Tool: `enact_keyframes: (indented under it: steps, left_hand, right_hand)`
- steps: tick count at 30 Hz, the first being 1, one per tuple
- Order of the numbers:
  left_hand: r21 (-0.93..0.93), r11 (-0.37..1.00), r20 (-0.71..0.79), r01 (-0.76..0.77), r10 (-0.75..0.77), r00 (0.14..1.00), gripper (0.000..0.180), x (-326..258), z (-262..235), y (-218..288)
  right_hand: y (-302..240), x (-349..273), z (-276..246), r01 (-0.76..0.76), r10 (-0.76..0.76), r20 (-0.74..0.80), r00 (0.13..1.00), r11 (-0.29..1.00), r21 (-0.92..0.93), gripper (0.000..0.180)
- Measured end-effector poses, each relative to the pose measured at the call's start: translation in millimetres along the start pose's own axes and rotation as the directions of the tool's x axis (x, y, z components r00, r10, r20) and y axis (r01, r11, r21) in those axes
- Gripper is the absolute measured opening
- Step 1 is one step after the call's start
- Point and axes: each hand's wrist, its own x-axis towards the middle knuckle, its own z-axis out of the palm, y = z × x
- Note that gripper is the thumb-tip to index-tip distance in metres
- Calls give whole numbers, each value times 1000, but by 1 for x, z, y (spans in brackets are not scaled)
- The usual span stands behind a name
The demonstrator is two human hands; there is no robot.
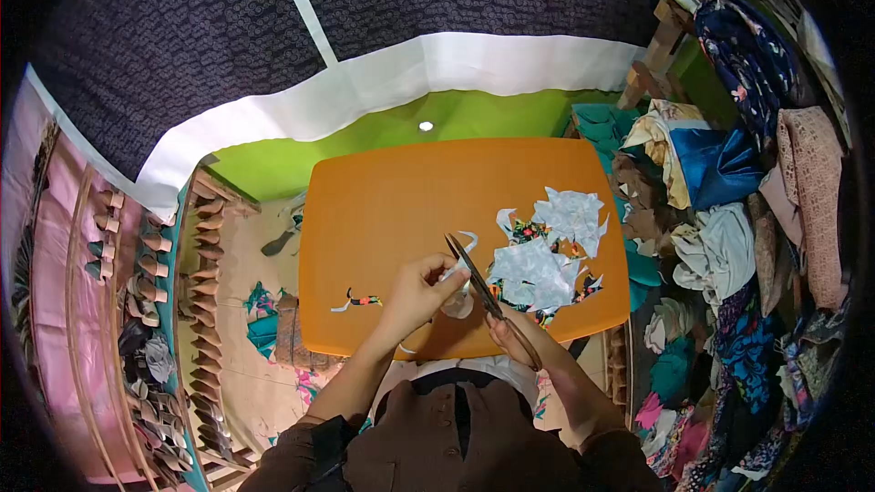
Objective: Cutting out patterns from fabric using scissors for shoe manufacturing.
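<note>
Over the near part of an orange table point(392, 191), my left hand point(423, 292) pinches a small piece of pale fabric point(458, 302), with a thin strip curling up past the fingers. My right hand point(510, 330) grips a pair of large dark scissors point(478, 281), whose blades point up and away, right beside the fabric; whether the blades touch it I cannot tell. To the right lies a loose pile of cut pale fabric pieces point(536, 271), some showing a black floral side. A small floral scrap point(363, 300) rests on the table's left.
Heaps of folded and crumpled cloth point(715, 251) crowd the right side. Wooden racks of shoe-shaped forms point(208, 310) stand on the left. Teal scraps point(262, 321) lie on the floor by the table. A dark patterned curtain with a white border point(401, 73) hangs beyond.
</note>
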Motion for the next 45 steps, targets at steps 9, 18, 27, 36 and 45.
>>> enact_keyframes:
  steps: [9,18,27,36,45]
  left_hand:
    - [-102,990,-131,-102,88,987,16,5,10,-13]
    - [-81,989,-219,-127,106,970,18,3,14,-16]
    - [34,993,-212,-110,115,971,19,5,11,-20]
    - [11,1000,-76,-9,10,997,15,2,6,-1]
    - [175,981,70,-85,74,995,21,-4,10,0]
  right_hand:
    - [-12,1,4,-16,13,-39,999,996,-85,25]
    - [-19,0,8,-21,19,18,1000,992,121,63]
    - [-2,-1,0,-15,15,4,1000,999,-32,36]
    - [0,-2,-2,61,-62,0,998,990,-131,28]
    - [-19,-6,5,-57,59,-5,998,977,207,26]
